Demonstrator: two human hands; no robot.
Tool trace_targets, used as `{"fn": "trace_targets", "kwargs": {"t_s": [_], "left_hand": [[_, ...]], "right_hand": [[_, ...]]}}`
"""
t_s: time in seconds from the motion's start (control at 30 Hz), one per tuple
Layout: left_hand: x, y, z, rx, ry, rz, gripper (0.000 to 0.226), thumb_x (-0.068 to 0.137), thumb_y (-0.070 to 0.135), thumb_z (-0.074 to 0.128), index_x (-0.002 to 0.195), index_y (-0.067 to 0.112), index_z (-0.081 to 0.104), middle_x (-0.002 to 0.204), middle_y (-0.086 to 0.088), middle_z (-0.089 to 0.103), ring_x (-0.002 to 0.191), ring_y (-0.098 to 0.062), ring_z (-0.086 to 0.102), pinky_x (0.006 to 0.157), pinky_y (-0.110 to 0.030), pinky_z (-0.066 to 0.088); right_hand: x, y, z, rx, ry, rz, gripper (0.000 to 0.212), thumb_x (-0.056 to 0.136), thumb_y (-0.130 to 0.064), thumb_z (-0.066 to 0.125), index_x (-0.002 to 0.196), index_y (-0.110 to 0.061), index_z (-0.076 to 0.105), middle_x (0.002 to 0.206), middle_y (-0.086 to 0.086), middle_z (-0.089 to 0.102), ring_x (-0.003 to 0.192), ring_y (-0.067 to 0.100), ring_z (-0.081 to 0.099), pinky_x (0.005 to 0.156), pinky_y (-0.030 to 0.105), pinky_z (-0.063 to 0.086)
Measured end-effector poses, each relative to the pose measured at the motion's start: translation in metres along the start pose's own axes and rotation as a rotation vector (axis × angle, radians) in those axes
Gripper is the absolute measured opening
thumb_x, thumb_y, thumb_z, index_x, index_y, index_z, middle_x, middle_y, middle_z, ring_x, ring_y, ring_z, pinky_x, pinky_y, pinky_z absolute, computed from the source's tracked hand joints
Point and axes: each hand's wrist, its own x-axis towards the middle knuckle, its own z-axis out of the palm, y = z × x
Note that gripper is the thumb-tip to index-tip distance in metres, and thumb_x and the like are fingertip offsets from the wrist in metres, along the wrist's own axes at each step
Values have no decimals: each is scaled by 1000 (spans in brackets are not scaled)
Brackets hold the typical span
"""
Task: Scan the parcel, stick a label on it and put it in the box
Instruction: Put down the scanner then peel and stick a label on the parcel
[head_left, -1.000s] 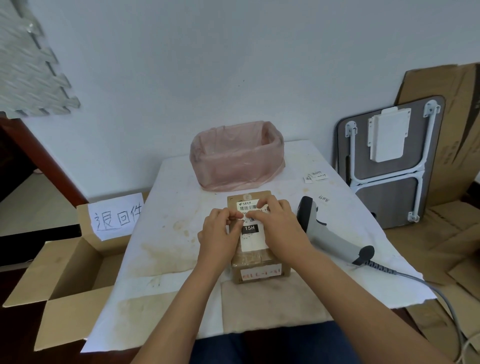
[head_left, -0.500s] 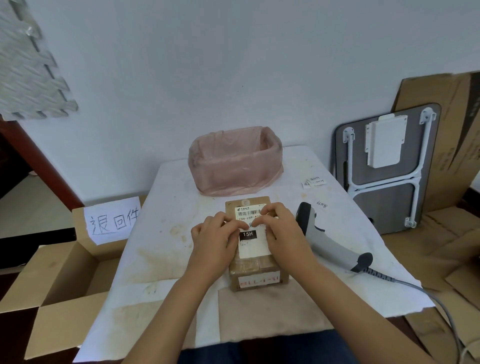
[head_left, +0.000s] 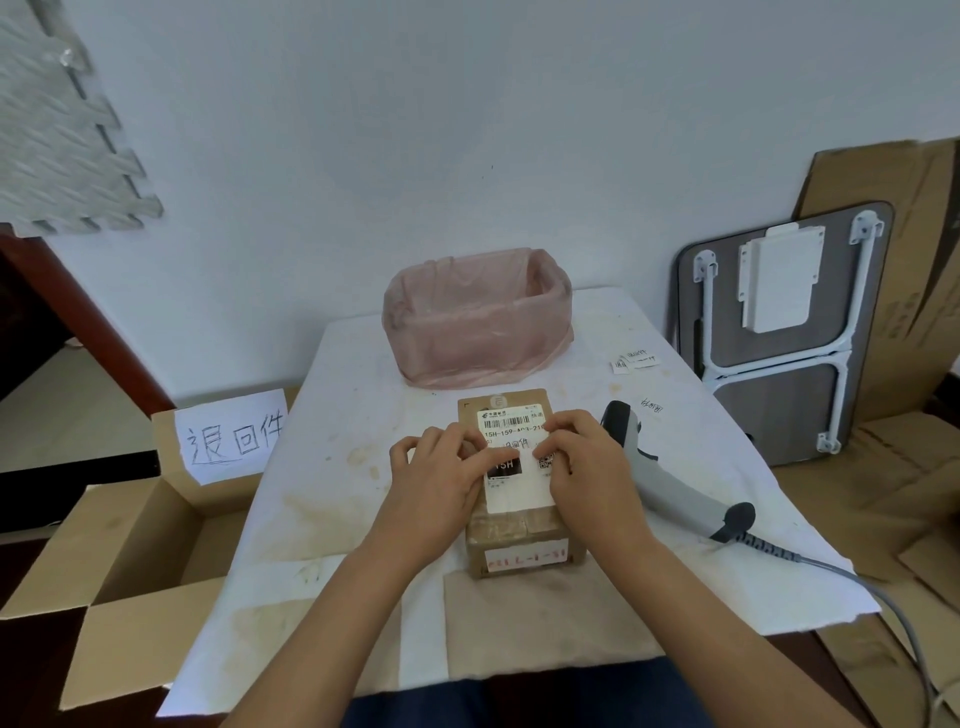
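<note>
2 hands, left hand (head_left: 436, 483) and right hand (head_left: 587, 467), press flat, ungripping fingers onto the parcel (head_left: 519, 519).

A brown parcel (head_left: 511, 499) lies at the centre of a white-covered table (head_left: 332, 467). Both hands press flat on its white label (head_left: 519, 467), the left hand (head_left: 436, 483) at 9 o'clock of the label, the right hand (head_left: 584, 467) at 3 o'clock. A grey scanner (head_left: 660, 473) lies just beside the parcel at 3 o'clock. A pink-lined bin (head_left: 478, 322) stands at 12 o'clock. An open cardboard box (head_left: 119, 561) sits off the table at 9 o'clock.
</note>
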Motion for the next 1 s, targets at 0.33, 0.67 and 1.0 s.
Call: {"fn": "trace_targets", "kwargs": {"t_s": [0.33, 0.67, 1.0], "left_hand": [[2, -2, 1, -134, -67, -40, 39, 99, 23, 44, 122, 52, 58, 126, 13, 51, 115, -13, 44, 98, -41, 24], [-1, 1, 11, -290, 40, -127, 30, 96, 17, 50, 104, 42, 65, 115, 20, 54, 110, -6, 44, 86, -31, 23], [-3, 2, 14, -394, 87, -150, 28, 97, 20, 51, 106, 42, 66, 120, 20, 54, 112, -4, 45, 94, -34, 26]], "right_hand": [[-6, 5, -7, -25, -91, -96, 29, 85, 2, 53, 101, -8, 75, 119, 5, 59, 109, 18, 58, 93, 20, 40], [4, -1, -8, -154, -127, -109, 43, 85, 4, 49, 119, -13, 67, 123, 4, 57, 114, 21, 52, 92, 27, 45], [18, -8, -10, -164, -169, 72, 35, 91, 1, 43, 123, -2, 58, 132, 8, 46, 113, 24, 51, 90, 27, 43]]}}
